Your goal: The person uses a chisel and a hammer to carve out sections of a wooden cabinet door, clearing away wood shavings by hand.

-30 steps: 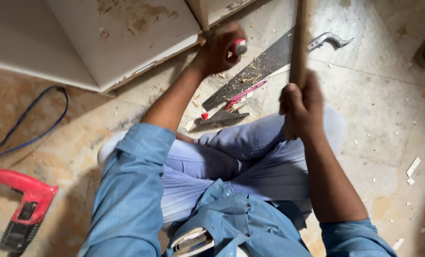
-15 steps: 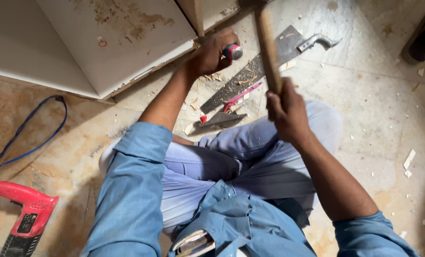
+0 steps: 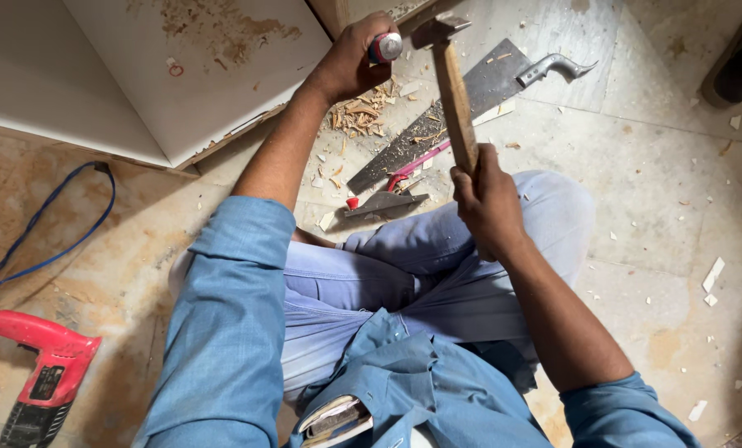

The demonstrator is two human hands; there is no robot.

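Observation:
My right hand [image 3: 487,199] grips the wooden handle of a hammer [image 3: 454,91]; its metal head sits against the metal cap of a chisel. My left hand [image 3: 350,58] is wrapped around that red-handled chisel [image 3: 384,47], held at the edge of a white board [image 3: 188,83] near a wooden strip. Wood chips [image 3: 358,116] lie just below the chisel. I sit on the floor in a blue shirt and light trousers.
A handsaw [image 3: 471,99] lies on the tiled floor beyond my knees, with a small trowel-like tool [image 3: 383,202] and a red-tipped tool beside it. A red power tool [image 3: 43,373] and a blue cable [image 3: 56,241] are at the left. Sandals [image 3: 740,75] sit top right.
The hammer has swung down from an upright position until its head meets the chisel cap. My left hand stays on the chisel.

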